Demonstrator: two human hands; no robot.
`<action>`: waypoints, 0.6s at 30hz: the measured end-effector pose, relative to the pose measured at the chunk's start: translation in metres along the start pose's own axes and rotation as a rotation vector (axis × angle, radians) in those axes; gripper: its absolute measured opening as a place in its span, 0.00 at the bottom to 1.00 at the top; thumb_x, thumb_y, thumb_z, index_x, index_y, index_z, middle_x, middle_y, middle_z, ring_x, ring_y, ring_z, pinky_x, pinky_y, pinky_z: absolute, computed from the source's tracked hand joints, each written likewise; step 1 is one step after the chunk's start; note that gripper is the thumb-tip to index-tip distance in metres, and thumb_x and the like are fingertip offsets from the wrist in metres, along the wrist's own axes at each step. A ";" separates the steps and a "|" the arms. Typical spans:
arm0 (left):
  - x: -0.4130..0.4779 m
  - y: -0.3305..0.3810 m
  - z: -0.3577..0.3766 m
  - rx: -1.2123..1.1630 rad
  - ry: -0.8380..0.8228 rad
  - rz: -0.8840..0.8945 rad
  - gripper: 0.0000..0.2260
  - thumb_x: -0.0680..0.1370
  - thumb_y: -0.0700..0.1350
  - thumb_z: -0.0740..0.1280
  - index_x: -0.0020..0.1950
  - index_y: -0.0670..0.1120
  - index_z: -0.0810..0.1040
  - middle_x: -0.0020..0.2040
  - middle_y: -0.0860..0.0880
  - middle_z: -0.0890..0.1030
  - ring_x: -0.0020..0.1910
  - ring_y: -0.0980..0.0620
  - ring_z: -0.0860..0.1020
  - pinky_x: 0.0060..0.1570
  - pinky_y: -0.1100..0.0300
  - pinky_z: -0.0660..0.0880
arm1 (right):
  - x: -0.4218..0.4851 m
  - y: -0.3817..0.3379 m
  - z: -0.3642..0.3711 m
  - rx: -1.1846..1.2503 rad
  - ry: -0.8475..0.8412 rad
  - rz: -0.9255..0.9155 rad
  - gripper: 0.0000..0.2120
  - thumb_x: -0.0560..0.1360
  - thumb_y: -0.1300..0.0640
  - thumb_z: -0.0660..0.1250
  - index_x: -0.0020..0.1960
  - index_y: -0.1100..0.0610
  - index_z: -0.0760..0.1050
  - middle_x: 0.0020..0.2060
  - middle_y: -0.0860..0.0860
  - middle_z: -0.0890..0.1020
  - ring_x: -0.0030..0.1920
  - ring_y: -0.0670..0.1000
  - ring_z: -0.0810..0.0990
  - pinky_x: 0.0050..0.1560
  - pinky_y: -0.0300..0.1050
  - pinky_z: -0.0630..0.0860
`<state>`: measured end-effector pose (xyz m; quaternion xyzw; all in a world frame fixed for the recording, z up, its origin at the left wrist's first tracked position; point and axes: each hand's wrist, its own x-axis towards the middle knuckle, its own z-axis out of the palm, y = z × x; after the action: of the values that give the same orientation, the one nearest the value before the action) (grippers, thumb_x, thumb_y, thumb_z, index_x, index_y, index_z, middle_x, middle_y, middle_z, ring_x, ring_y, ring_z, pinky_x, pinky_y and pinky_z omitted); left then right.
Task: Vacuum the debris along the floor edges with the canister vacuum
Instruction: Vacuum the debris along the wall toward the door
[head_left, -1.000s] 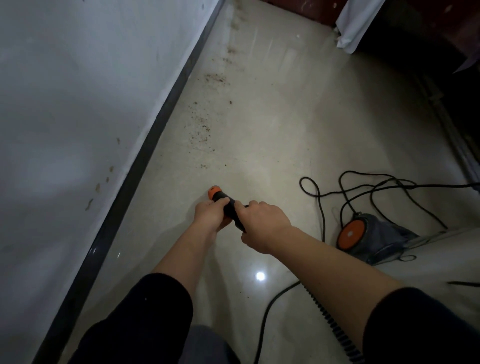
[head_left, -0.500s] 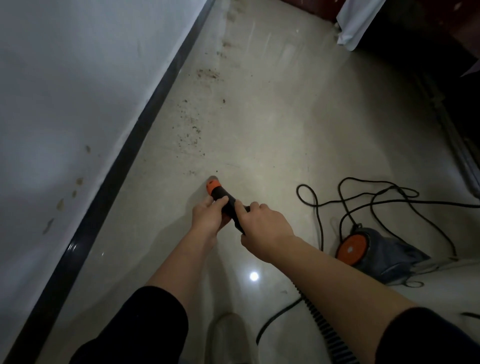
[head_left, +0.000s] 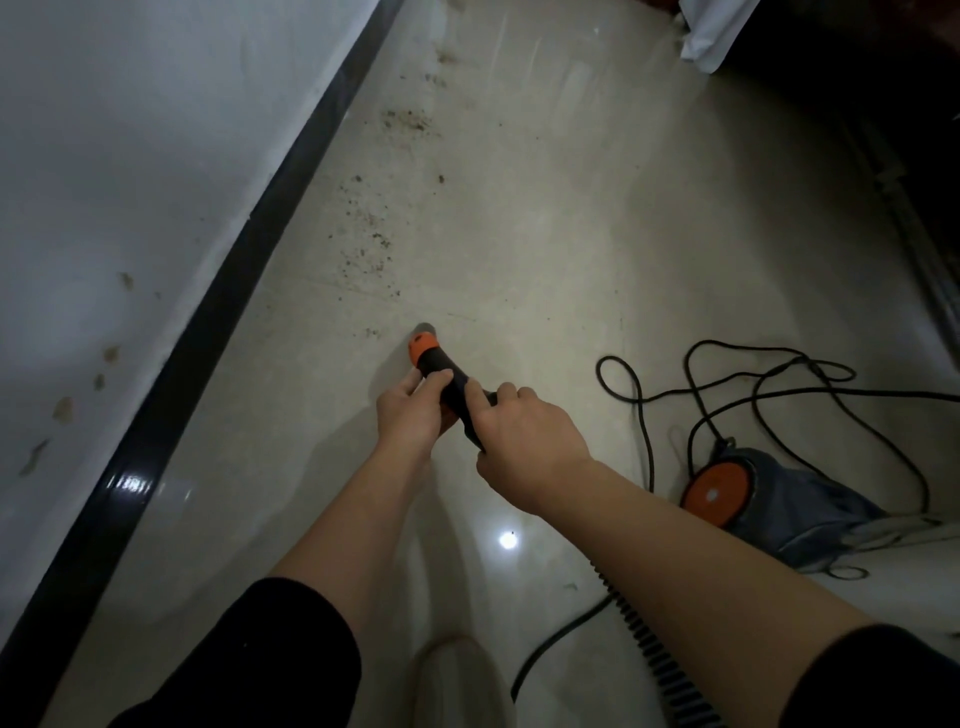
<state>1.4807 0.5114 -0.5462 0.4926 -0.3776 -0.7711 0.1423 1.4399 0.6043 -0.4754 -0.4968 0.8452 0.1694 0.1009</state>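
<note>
Glossy pale floor (head_left: 545, 234) runs beside a black skirting (head_left: 218, 291), and you are mid-pass on the edge cleaning. Your nozzle (head_left: 423, 348), orange-collared, points down at the tile just short of the debris (head_left: 363, 239), which lies scattered ahead along the wall side. Next, by my reading, you push forward and a little toward the skirting. Your left hand (head_left: 410, 415) clamps the handle in front with fingers wrapped; your right hand (head_left: 524, 441) closes on it just behind, both forearms stretched out. Behind trails the ribbed hose (head_left: 654, 654); the canister vacuum (head_left: 769, 499) sits well to your right among its looped cord (head_left: 727, 384).
</note>
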 end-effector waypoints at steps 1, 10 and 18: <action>-0.001 0.000 -0.001 -0.005 0.018 -0.001 0.11 0.78 0.41 0.67 0.59 0.43 0.80 0.50 0.42 0.83 0.51 0.45 0.83 0.59 0.49 0.78 | 0.000 -0.001 -0.002 0.006 -0.002 -0.006 0.33 0.78 0.58 0.62 0.78 0.59 0.49 0.59 0.61 0.73 0.56 0.58 0.73 0.42 0.47 0.67; -0.007 0.009 -0.012 -0.076 0.092 0.012 0.03 0.75 0.40 0.68 0.43 0.46 0.81 0.48 0.39 0.84 0.52 0.42 0.82 0.58 0.47 0.78 | 0.005 -0.012 -0.016 0.008 -0.029 -0.061 0.34 0.78 0.59 0.62 0.78 0.59 0.48 0.59 0.61 0.73 0.56 0.58 0.73 0.42 0.46 0.67; -0.012 0.015 -0.026 -0.108 0.171 0.010 0.06 0.75 0.39 0.67 0.40 0.48 0.79 0.49 0.40 0.83 0.53 0.41 0.82 0.58 0.46 0.78 | 0.007 -0.030 -0.014 0.026 -0.024 -0.069 0.33 0.79 0.58 0.61 0.78 0.58 0.48 0.59 0.61 0.72 0.55 0.58 0.73 0.42 0.47 0.68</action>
<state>1.5069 0.4969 -0.5330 0.5462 -0.3241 -0.7449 0.2040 1.4623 0.5799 -0.4700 -0.5221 0.8285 0.1607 0.1232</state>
